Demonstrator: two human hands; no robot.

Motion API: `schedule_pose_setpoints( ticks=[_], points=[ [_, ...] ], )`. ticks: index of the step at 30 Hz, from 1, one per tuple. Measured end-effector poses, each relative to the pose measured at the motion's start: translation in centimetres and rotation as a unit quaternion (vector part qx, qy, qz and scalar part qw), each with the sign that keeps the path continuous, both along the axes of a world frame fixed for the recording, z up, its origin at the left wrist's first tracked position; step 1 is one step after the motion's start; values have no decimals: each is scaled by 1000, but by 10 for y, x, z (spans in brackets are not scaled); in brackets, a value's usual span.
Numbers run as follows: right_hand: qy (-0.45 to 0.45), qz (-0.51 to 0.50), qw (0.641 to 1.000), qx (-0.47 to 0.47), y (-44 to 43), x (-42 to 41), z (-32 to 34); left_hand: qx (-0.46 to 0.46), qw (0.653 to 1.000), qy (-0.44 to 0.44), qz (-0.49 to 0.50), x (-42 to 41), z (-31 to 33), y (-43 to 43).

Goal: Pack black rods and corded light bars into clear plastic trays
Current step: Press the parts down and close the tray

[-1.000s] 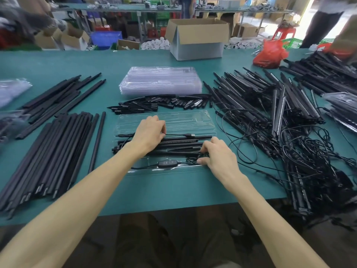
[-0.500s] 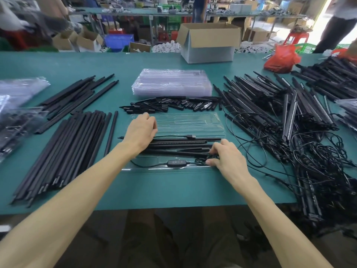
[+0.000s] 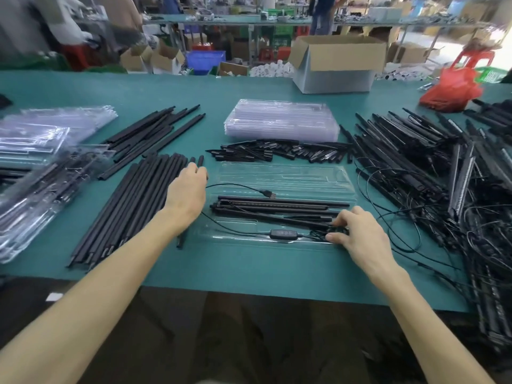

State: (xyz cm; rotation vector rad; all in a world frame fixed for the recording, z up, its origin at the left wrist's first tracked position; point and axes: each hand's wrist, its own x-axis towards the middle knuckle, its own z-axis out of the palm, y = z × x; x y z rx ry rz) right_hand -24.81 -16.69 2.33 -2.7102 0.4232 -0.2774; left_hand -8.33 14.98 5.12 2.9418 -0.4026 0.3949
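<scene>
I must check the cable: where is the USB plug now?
Head view, centre: the USB plug lies in the clear tray, just beyond the packed black rods.

Your view's bright and evenly lit from overhead, so the counter point(image 3: 249, 270) barely shows shadows. Glare streaks the clear tray stack point(image 3: 279, 120). The wide lens bows the edges, and the background's smeared and soft.

Left hand point(image 3: 188, 192) fingertips hidden, cord pile point(image 3: 471, 217) cut off right — bkgd point(image 3: 221, 37) blurred
</scene>
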Motion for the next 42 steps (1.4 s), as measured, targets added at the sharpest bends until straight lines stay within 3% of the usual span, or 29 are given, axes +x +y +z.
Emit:
schedule_pose_setpoints(
  ticks=[8,11,14,22,30,33,36,40,42],
  points=[
    [1,-3,1000,0,-1,-2,2,40,998,-8,54,-7,-6,5],
    [-1,-2,1000,2,0,-2,2,66,997,-42,-21,-3,-14,-2],
    [-4,-3,1000,6,0,-4,2,27,993,-33,-111,1,-20,-13],
    [-4,-8,1000,10,0,-5,3,-32,981,-9,-192,-1,-23,-38],
    [-6,-7,1000,13,-2,-3,2,89,977,10,-194,16,-9,-43],
    [-7,-8,1000,13,-3,-2,2,114,976,7,-186,16,-6,-43],
    [-8,-8,1000,16,-4,-1,1,70,985,-1,-156,15,-5,-37],
    [-7,-8,1000,16,-4,0,0,-46,999,-20,-15,19,1,-18],
    [-7,-10,1000,17,-5,0,1,-57,997,-12,47,21,1,-8]
  ],
)
